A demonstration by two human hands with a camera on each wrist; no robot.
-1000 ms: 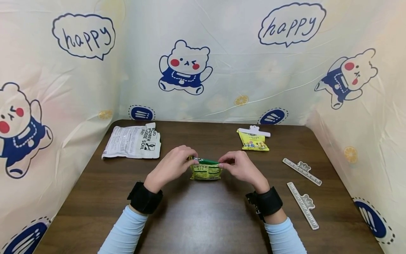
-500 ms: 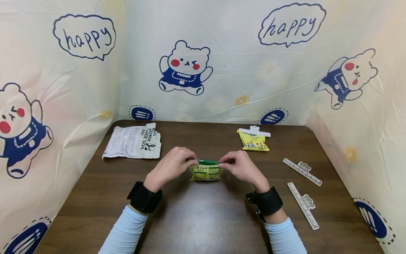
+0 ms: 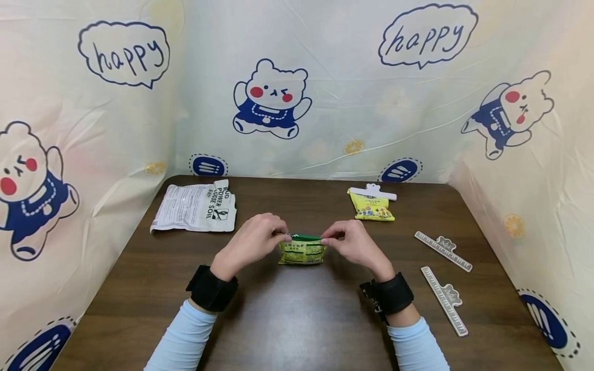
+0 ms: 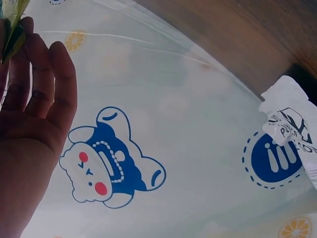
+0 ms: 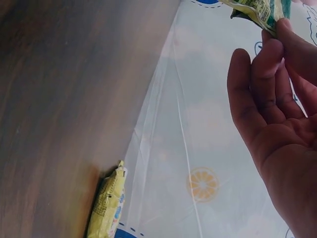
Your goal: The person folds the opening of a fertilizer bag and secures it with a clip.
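Note:
A small yellow-green packet [image 3: 302, 252] with a dark green folded top edge sits at the middle of the table. My left hand [image 3: 254, 238] pinches the left end of that top edge between thumb and fingers. At the other end, my right hand [image 3: 355, 245] pinches the right corner the same way. In the right wrist view, the thumb and forefinger of the right hand [image 5: 277, 94] meet on the packet's corner [image 5: 262, 12]. The left wrist view shows only a sliver of the packet [image 4: 14, 34] by the fingers of the left hand [image 4: 37, 99].
A white soil bag [image 3: 192, 207] lies at the back left of the brown table [image 3: 287, 319]. At the back right is a yellow packet [image 3: 373, 207] with a white clip [image 3: 373, 191] across its top. Two clear ruler-like clips [image 3: 443, 251] lie at the right; the nearer clip [image 3: 444, 301] slants.
The packet's green top strip shows less printed lettering than a second ago, and it looks narrower, as if folded over. Both hands keep nearly the same place.

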